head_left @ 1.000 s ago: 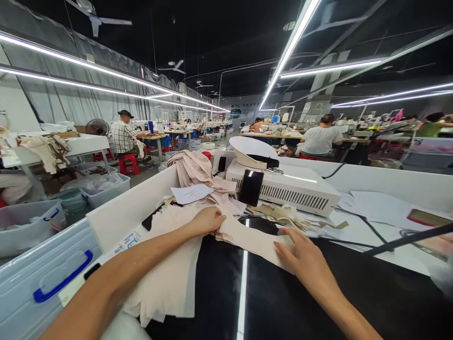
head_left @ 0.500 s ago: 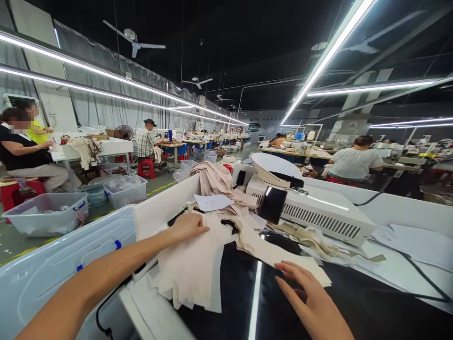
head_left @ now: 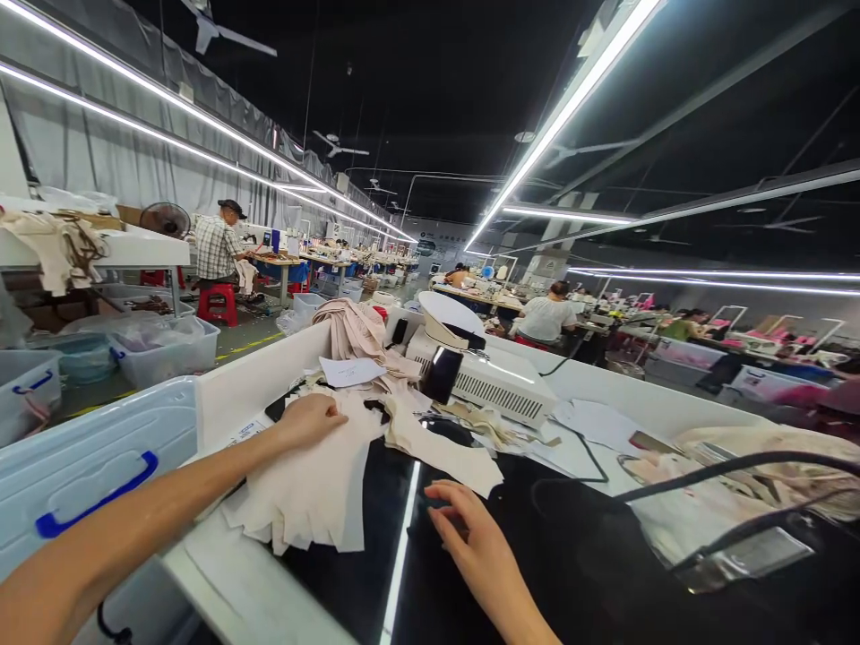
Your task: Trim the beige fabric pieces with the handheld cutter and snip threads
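Note:
My left hand (head_left: 313, 421) lies on the upper part of a fanned stack of cream fabric pieces (head_left: 315, 493). Its fingers are curled against the top piece, and their tips are partly hidden. My right hand (head_left: 474, 533) hovers over the black table surface (head_left: 349, 587), fingers loosely bent and apart, holding nothing. Just beyond it lies a second stack of curved cream fabric pieces (head_left: 440, 452).
Behind the stacks are pinkish folded fabric (head_left: 349, 327), a written paper slip (head_left: 353, 371), a phone (head_left: 442, 374) and a white vented machine (head_left: 501, 385). A metal-plated tool (head_left: 752, 560) with black cable lies right. A blue-handled bin (head_left: 100, 457) stands left.
The view has swung right, bringing the metal-plated tool and more fabric into sight. My left hand stays on the stack; my right hand's fingers have drawn slightly closer together.

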Demonstrator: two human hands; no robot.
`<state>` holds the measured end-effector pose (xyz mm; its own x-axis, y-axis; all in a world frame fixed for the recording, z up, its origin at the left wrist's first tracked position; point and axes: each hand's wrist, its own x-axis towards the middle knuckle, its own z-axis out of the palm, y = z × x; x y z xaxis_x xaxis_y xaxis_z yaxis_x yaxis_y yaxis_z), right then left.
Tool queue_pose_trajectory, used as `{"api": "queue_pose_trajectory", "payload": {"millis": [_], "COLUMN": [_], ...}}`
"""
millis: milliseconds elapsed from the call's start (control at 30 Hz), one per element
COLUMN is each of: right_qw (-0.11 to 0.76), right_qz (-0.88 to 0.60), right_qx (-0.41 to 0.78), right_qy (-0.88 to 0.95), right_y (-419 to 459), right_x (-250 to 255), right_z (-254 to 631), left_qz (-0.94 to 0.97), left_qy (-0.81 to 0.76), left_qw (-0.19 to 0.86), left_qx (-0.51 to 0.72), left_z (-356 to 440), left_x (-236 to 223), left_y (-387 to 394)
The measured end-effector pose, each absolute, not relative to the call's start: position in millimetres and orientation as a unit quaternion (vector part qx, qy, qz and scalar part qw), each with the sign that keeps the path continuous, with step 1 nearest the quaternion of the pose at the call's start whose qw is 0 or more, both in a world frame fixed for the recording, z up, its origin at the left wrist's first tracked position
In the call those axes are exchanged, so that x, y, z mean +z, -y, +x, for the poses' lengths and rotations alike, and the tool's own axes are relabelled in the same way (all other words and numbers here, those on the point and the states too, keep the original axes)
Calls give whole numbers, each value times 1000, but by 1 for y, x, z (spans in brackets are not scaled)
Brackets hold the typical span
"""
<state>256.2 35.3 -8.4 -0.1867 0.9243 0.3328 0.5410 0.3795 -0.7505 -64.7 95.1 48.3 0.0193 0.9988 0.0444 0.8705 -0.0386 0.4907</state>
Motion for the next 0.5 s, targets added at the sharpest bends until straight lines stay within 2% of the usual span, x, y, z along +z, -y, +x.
{"api": "queue_pose_trajectory", "payload": {"millis": [500], "right_qw": [373], "right_qz": [-486], "right_qx": [246], "right_qy": [751], "right_y": [-42], "right_x": [-22], "right_z": [268], "left_qz": [690], "left_qy": [-662], "left_qw": [202], "left_qx": [210], "left_z": [-57], "left_x": [43], "left_y": [-99]}}
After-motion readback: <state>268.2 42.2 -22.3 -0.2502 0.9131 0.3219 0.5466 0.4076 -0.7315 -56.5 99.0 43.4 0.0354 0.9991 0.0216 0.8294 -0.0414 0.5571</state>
